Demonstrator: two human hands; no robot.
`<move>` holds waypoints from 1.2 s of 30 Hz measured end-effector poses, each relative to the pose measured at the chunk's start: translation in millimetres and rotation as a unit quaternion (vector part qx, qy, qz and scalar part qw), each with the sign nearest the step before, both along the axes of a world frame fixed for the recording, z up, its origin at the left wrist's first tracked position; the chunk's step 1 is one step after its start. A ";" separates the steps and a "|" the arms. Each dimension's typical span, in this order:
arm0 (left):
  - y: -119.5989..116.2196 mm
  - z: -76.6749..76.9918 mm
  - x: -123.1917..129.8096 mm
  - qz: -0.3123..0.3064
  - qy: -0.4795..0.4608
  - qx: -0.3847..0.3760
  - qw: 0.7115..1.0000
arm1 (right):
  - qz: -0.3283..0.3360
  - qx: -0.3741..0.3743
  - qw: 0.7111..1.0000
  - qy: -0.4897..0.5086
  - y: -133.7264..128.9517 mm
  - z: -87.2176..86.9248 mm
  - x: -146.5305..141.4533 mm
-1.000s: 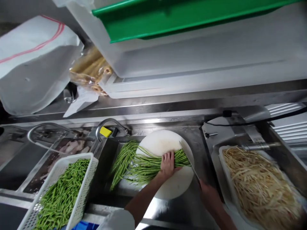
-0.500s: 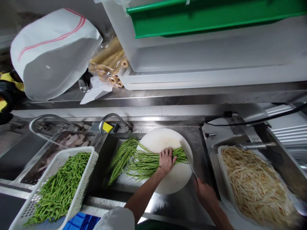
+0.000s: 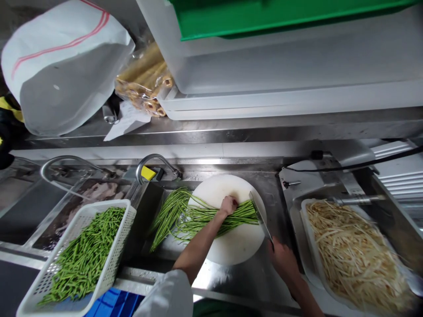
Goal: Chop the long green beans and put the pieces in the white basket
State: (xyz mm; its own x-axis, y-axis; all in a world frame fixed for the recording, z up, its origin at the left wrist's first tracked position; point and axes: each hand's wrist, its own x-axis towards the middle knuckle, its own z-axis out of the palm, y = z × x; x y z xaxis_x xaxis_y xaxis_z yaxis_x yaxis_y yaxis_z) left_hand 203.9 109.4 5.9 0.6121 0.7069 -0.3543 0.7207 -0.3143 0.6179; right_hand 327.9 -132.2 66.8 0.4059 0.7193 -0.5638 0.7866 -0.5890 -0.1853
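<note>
A bundle of long green beans [image 3: 239, 213] lies across a round white cutting board [image 3: 231, 251], its tail ends spilling over the left side into the sink. My left hand [image 3: 229, 205] is closed at the bundle's far edge, fingers curled under; whatever they may hold is hidden. The knife [image 3: 261, 216] is in my right hand [image 3: 282, 259], gripped by its handle at the board's right edge. Its blade stands against the right-hand ends of the beans, angled away from me.
Left of the sink, a white perforated basket [image 3: 112, 255] holds cut green beans. At right stands a tub of bean sprouts [image 3: 353, 251]. Two curved faucets, one a steel faucet [image 3: 155, 158], rise behind. A steel shelf [image 3: 231, 132] carrying plastic bins [image 3: 280, 70] crosses above.
My left hand has gone from lying flat on the beans to a closed shape near their far edge. The knife has shifted slightly at the bean ends. The view has tilted slightly down.
</note>
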 end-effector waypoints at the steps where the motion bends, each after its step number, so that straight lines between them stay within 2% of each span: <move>1: -3.9 2.3 0.7 0.000 -0.003 0.010 1.000 | 0.002 0.001 1.000 -0.004 2.1 -1.4 0.5; 4: -19.0 10.6 -13.5 -0.004 -0.015 0.048 0.999 | 0.008 0.000 1.000 -0.001 6.8 -3.0 3.2; 6: -33.1 12.0 -33.2 -0.040 -0.019 0.113 0.993 | 0.012 0.005 1.000 0.002 8.2 0.1 5.1; 9: -57.1 3.6 -59.3 -0.120 0.038 0.247 0.961 | 0.008 0.014 1.000 -0.013 7.5 11.0 3.3; 12: -75.2 -8.2 -64.1 -0.121 0.112 0.312 0.936 | -0.010 0.026 0.999 -0.042 5.9 23.7 -7.1; 15: -82.8 -12.5 -54.2 -0.078 0.144 0.325 0.931 | 0.001 0.043 0.998 -0.052 6.8 29.8 -21.9; 18: -83.6 -11.4 -46.2 -0.051 0.151 0.331 0.930 | 0.037 0.048 0.997 -0.041 11.7 27.1 -32.0; 24: -82.4 -15.2 -46.9 -0.051 0.140 0.340 0.929 | 0.069 0.033 0.997 -0.026 25.1 19.3 -30.1; 30: -80.9 -21.6 -49.7 -0.061 0.123 0.320 0.938 | 0.068 0.016 0.997 0.013 40.4 18.6 -22.7; 36: -80.3 -21.6 -46.6 -0.062 0.103 0.281 0.952 | 0.063 0.021 0.998 0.020 72.2 -1.3 -18.7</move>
